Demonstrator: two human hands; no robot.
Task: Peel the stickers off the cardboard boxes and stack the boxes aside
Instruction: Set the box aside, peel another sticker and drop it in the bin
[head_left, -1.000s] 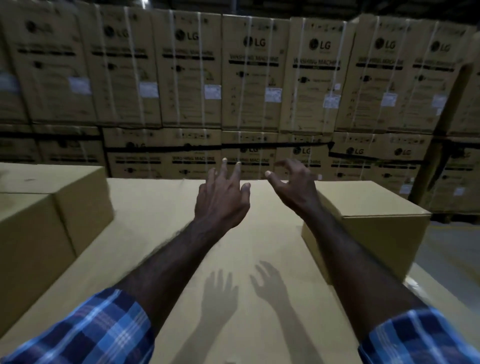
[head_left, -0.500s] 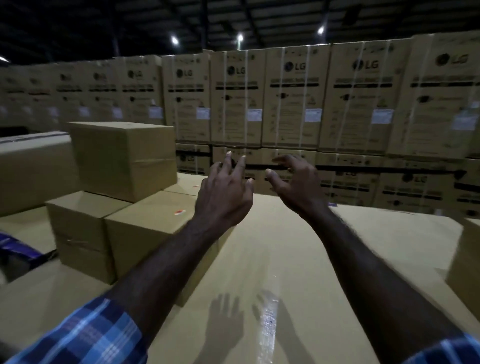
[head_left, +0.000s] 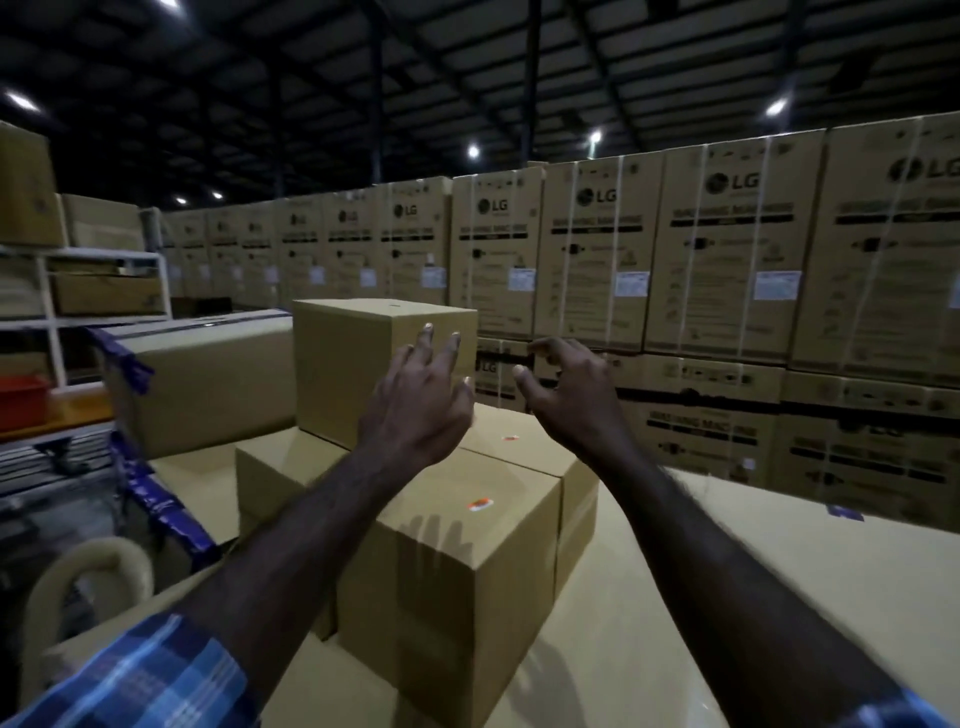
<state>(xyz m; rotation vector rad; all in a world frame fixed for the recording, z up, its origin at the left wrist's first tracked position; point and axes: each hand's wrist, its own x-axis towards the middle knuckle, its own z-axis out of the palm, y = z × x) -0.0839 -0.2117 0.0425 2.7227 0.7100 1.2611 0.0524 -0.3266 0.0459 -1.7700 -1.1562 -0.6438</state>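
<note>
While both hands, left hand (head_left: 415, 410) and right hand (head_left: 571, 400), are held raised with fingers (head_left: 522, 371) apart and nothing gripped, stickers (head_left: 479, 503) are noted unpeeled on two lower boxes (head_left: 467, 561); peeling is judged pending. A top box (head_left: 353, 364) is stacked.

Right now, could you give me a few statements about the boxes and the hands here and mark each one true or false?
1. Both hands grip a box. False: the left hand and right hand are held out with fingers spread, holding nothing.
2. The near box carries an orange sticker on its top. True.
3. The box behind it has no sticker. False: a second sticker lies on its top.
4. A top box is stacked on lower boxes. True.
5. The background cartons are unmarked. False: they bear LG printing.
</note>
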